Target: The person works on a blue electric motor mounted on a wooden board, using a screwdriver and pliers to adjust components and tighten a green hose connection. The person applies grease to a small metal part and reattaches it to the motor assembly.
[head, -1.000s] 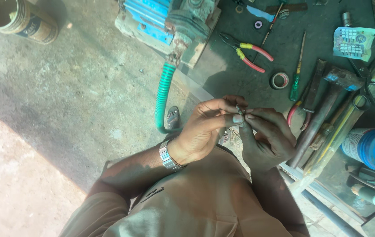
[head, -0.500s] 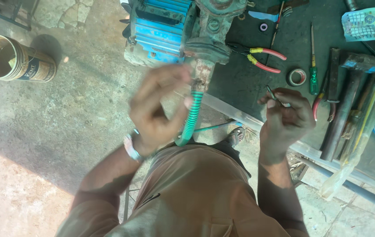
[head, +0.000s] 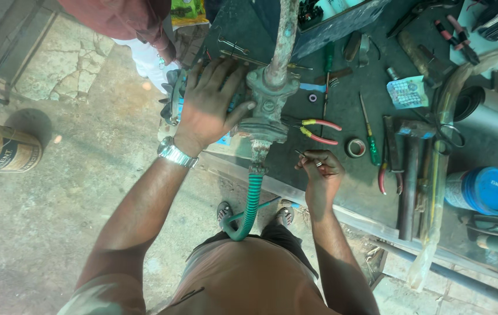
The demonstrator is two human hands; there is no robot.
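- Pump (head: 263,108) of grey-green cast metal with a blue body sits at the near edge of the dark worktop (head: 354,186), directly under the left hand (head: 211,102), with a rusty pipe (head: 284,35) rising from it beyond the fingers.
- Left hand lies spread and flat over the blue body, thumb hooked against the round casting; it presses rather than closes on anything.
- Right hand (head: 320,174) is closed in a pinch on a small thin metal piece (head: 301,154), too small to tell what kind, held just to the right of the pump's outlet.
- Green ribbed hose (head: 250,207) hangs from the outlet down below both hands, curling toward the person's lap.
- Handling, as a judgement: the pump looks heavy and rigid, best steadied by the broad body or the thick casting, not by the soft hose, which would bend. The tiny piece looks light and easy to drop, so a fingertip pinch suits it.
- Just right of the pump lie red-and-yellow pliers (head: 319,131), then a tape roll (head: 355,147) and a green screwdriver (head: 371,143); a blue can (head: 485,189) stands far right.
- Against half a second earlier: the left hand, then raised and blurred in front of the hose, now rests on the pump; the right hand keeps its pinch.
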